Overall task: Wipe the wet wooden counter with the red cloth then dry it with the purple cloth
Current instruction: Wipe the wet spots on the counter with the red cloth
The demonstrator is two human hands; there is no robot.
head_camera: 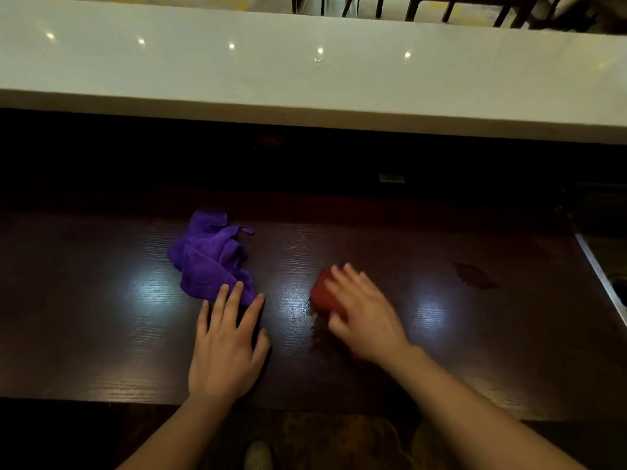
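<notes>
The dark wooden counter fills the lower half of the head view. A crumpled purple cloth lies on it left of centre. My left hand rests flat on the wood, fingers spread, its fingertips touching the cloth's near edge. A red cloth, folded small, sits under my right hand, which presses down on it and is motion-blurred. Water drops glisten on the wood just left of the red cloth. A wet patch shows further right.
A raised white ledge runs across the back, above a dark recess. A metal-edged sink rim borders the counter on the right. Chair legs stand beyond the ledge. The counter's front edge is near my forearms.
</notes>
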